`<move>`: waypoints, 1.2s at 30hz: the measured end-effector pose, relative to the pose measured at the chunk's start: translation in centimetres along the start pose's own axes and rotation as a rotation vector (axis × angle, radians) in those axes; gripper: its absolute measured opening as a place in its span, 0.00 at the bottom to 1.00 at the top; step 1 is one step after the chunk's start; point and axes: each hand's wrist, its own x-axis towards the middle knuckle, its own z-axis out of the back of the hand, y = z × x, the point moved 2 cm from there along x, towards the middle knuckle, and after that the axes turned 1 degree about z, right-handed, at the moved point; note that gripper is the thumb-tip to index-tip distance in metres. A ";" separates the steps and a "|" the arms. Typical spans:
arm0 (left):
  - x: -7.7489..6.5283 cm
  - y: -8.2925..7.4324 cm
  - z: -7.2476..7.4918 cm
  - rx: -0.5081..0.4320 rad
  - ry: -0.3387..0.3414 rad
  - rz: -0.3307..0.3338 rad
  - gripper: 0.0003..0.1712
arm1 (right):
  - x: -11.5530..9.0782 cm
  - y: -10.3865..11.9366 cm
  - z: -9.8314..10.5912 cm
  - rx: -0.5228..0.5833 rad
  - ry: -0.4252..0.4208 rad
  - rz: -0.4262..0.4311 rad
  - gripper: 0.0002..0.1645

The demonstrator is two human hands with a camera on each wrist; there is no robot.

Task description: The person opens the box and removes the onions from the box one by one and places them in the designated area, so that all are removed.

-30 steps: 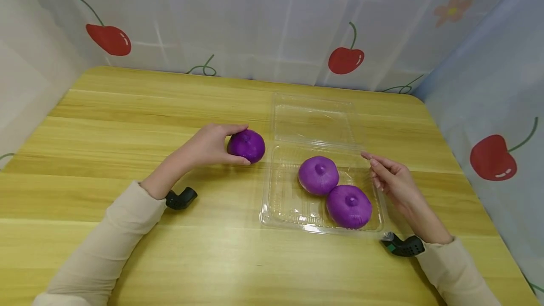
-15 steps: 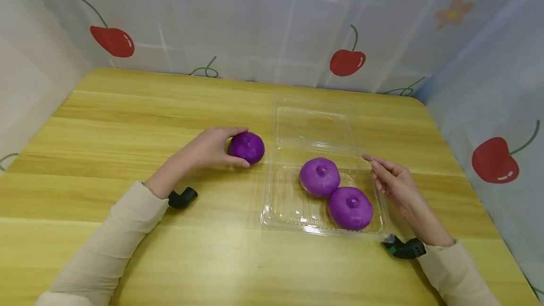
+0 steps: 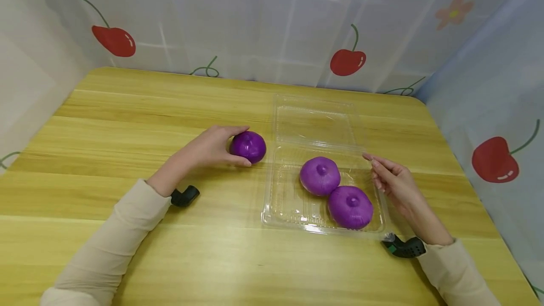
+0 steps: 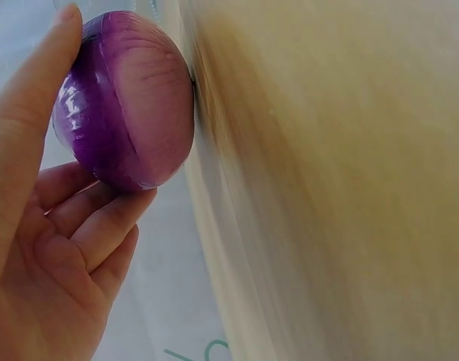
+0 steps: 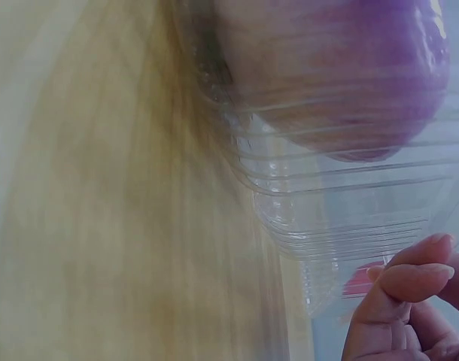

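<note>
My left hand (image 3: 206, 148) grips a shiny purple onion (image 3: 248, 147) between thumb and fingers, just left of a clear plastic clamshell box (image 3: 280, 207). In the left wrist view, the thumb (image 4: 41, 71) lies along one side of the onion and the fingertips (image 4: 132, 199) touch the other; its paler underside is close to the table. Two more purple onions, one farther back (image 3: 319, 176) and one nearer (image 3: 350, 208), sit side by side in the box's base. My right hand (image 3: 397, 181) pinches the box's right rim near the hinge.
The box's lid (image 3: 314, 119) lies folded back toward the curtain (image 3: 255, 22), which is printed with cherries and flowers. Wood-grained table (image 3: 106, 155) surrounds the box. Black devices stick out below the left cuff (image 3: 184, 196) and the right cuff (image 3: 403, 247).
</note>
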 end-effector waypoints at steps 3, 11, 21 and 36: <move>0.0 0.0 0.0 -0.004 0.004 -0.003 0.54 | 0.0 0.0 0.0 0.007 0.002 0.001 0.16; 0.0 0.1 0.2 -0.003 0.008 0.007 0.52 | 0.1 0.0 0.0 0.007 0.007 0.008 0.16; 0.2 0.4 0.0 -0.013 0.013 -0.003 0.54 | 0.1 0.0 0.1 0.008 0.002 -0.003 0.15; 0.6 -4.3 1.5 -0.035 -0.058 -0.103 0.53 | 0.1 0.3 0.1 0.011 -0.008 -0.006 0.15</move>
